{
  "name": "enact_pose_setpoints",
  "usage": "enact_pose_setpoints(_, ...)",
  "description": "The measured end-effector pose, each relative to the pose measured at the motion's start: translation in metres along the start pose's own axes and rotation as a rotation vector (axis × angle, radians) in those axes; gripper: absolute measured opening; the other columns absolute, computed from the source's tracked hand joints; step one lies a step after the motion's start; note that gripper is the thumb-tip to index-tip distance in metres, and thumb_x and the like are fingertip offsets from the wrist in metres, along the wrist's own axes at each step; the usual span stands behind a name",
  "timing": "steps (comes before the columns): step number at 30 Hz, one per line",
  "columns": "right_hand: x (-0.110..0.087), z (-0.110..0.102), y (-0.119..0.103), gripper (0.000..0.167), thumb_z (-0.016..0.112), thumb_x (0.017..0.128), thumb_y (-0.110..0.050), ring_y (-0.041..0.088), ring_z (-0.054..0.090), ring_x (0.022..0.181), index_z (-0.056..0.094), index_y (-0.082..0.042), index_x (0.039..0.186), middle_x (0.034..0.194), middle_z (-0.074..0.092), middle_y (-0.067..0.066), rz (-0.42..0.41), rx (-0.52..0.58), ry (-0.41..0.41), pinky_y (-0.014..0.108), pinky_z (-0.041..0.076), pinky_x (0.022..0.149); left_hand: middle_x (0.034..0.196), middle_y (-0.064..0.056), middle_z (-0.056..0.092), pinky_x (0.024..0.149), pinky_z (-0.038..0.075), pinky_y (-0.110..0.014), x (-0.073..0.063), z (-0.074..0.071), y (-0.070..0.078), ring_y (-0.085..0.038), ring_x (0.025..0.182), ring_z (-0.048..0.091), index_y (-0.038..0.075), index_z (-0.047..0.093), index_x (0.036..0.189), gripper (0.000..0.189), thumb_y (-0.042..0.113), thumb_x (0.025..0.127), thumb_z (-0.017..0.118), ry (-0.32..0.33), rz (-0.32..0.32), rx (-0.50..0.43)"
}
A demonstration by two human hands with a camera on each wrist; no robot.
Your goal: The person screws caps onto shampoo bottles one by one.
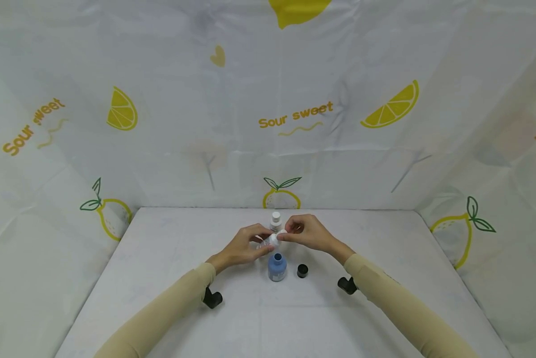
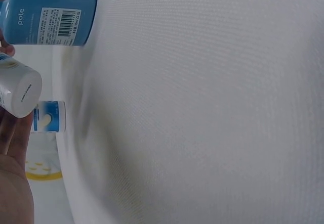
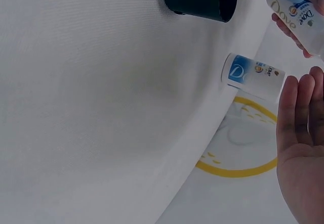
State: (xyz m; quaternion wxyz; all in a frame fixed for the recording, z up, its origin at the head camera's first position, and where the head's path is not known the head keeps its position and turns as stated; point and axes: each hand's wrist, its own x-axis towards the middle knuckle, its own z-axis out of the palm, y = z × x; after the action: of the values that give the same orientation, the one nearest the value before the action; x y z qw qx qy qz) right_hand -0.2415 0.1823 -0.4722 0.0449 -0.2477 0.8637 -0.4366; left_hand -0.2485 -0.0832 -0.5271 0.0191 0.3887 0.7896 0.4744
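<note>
My left hand (image 1: 244,244) grips a small white Dove bottle (image 1: 266,242), tilted with its top toward the right hand. At that top, my right hand (image 1: 310,232) pinches a small white cap (image 1: 282,232) between thumb and fingertips. Just below the hands stands a blue bottle (image 1: 277,269), its dark mouth uncovered. A black cap (image 1: 302,270) rests on the table to its right. Behind the hands a second white Dove bottle (image 1: 275,220) stands upright with its white cap on; its blue label (image 2: 48,117) shows in the left wrist view.
A white cloth covers the table (image 1: 295,323). Beyond its back edge hangs a white curtain (image 1: 232,174) with lemon prints. Black wrist-worn devices sit under both sleeves, the left device (image 1: 213,298) and the right device (image 1: 347,285) close over the table.
</note>
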Motion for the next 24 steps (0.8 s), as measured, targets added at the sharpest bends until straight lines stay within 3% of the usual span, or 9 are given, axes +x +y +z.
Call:
enact_pose_setpoints(18,-0.0015,-0.0031,-0.0023,0.018,0.088,0.092,-0.027,0.013,0.068,0.088,0.075,-0.015,0.095,0.095,0.076,0.001,0.017,-0.009,0.000,0.023,0.061,0.082,0.118,-0.010,0.075,0.094,0.067,-0.032,0.0001,-0.0016,0.0025,-0.021,0.110,0.073,0.006,0.075,0.129,0.033,0.015,0.097,0.082,-0.003,-0.040,-0.009)
enact_pose_setpoints(21,-0.0012,-0.0057,-0.0029,0.021,0.088,0.093,-0.025,0.018,0.071,0.094,0.076,-0.012,0.104,0.103,0.077,0.005,0.002,0.021,-0.026,0.029,0.065,0.088,0.118,-0.010,0.075,0.094,0.067,-0.031,-0.0001,-0.0022,0.0030,-0.021,0.109,0.074,0.006,0.075,0.129,0.033,0.015,0.097,0.082,-0.004,-0.039,-0.010)
enact_pose_setpoints(24,-0.0008,-0.0087,-0.0028,0.031,0.086,0.094,-0.019,0.026,0.073,0.109,0.076,-0.007,0.122,0.121,0.077,0.011,-0.035,0.068,-0.086,0.041,0.066,0.097,0.117,-0.010,0.075,0.094,0.067,-0.031,-0.0007,-0.0023,0.0025,-0.022,0.109,0.074,0.006,0.075,0.129,0.033,0.015,0.098,0.082,-0.004,-0.029,-0.010)
